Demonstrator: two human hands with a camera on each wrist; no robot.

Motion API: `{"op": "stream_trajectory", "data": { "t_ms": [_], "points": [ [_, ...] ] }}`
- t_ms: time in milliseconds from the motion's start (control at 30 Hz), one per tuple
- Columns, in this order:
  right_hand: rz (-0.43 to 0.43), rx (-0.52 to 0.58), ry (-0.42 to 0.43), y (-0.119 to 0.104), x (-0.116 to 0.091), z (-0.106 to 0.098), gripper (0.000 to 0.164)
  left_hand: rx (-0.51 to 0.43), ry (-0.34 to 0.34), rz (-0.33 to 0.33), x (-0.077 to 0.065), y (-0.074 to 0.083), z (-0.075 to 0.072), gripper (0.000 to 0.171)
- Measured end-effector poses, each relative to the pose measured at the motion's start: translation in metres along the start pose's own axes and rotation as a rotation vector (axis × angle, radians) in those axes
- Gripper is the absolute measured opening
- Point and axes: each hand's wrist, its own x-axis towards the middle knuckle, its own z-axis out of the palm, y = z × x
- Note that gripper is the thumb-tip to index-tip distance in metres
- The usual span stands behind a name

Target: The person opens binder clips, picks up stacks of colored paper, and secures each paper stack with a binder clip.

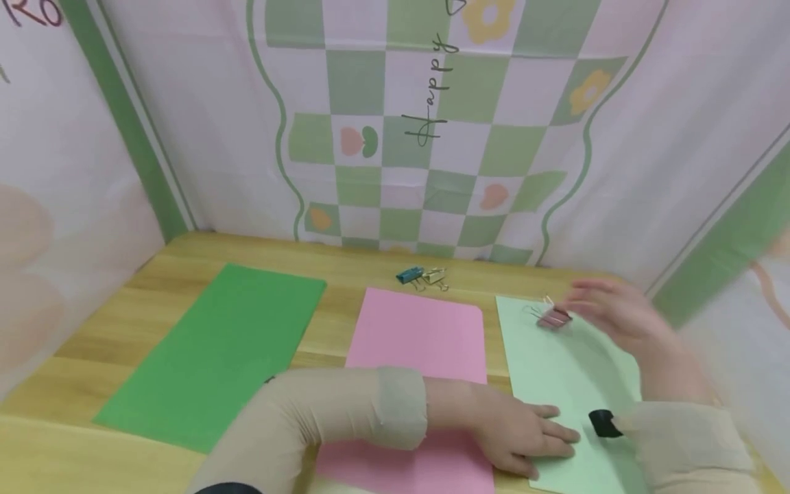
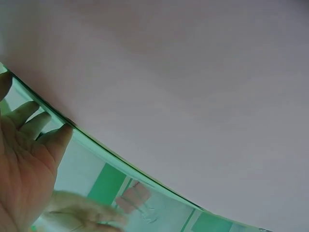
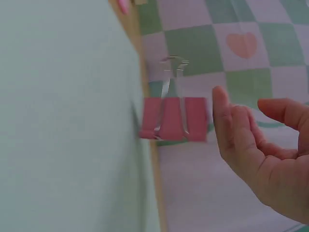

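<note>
My left hand (image 1: 515, 429) rests with straight, spread fingers on the near left part of a light green sheet (image 1: 577, 370). In the left wrist view the fingertips of that hand (image 2: 29, 159) touch the sheet. A pink binder clip (image 1: 554, 318) with raised wire handles stands near the sheet's far end; whether its jaws grip the paper I cannot tell. Just right of the clip is my right hand (image 1: 623, 322), blurred. From the right wrist, the pink clip (image 3: 175, 118) appears slightly apart from the extended fingers of that hand (image 3: 260, 154), which holds nothing.
To the left lie a pink sheet (image 1: 420, 333), partly under my left forearm, and a dark green sheet (image 1: 222, 357). Behind the pink sheet sit a blue binder clip (image 1: 410, 275) and a yellowish one (image 1: 435, 276). A checked cloth (image 1: 407, 185) hangs behind the wooden table (image 1: 345, 267).
</note>
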Motion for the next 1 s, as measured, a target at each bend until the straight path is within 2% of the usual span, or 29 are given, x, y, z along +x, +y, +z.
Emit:
{"op": "stream_trajectory", "data": {
  "t_ms": [33, 100, 267, 333, 500, 700, 833, 1000],
  "points": [
    [0.019, -0.120, 0.003, 0.003, 0.003, 0.006, 0.018, -0.007, -0.001, 0.002, 0.000, 0.000, 0.000, 0.066],
    [0.047, -0.265, 0.001, 0.006, 0.012, 0.015, 0.015, -0.016, 0.001, 0.004, -0.001, -0.001, -0.001, 0.066],
    [0.104, -0.596, 0.050, -0.005, 0.027, 0.030, 0.047, -0.031, 0.002, -0.001, -0.001, -0.004, -0.002, 0.066],
    [0.136, -0.679, 0.045, -0.009, 0.031, 0.034, 0.053, -0.036, -0.001, -0.005, -0.001, -0.004, -0.002, 0.066],
    [0.174, -0.861, 0.031, -0.012, 0.036, 0.045, 0.054, -0.054, -0.003, 0.002, -0.001, -0.002, 0.000, 0.066],
    [0.081, -1.101, -0.029, -0.020, 0.045, 0.056, 0.053, -0.058, 0.001, -0.002, -0.002, -0.003, 0.001, 0.065],
    [0.026, -1.242, -0.071, -0.027, 0.055, 0.061, 0.060, -0.074, -0.002, -0.008, -0.002, -0.003, 0.001, 0.066],
    [0.118, -1.369, -0.177, -0.030, 0.063, 0.064, 0.082, -0.062, 0.000, -0.017, -0.001, -0.001, 0.001, 0.066]
  ]
}}
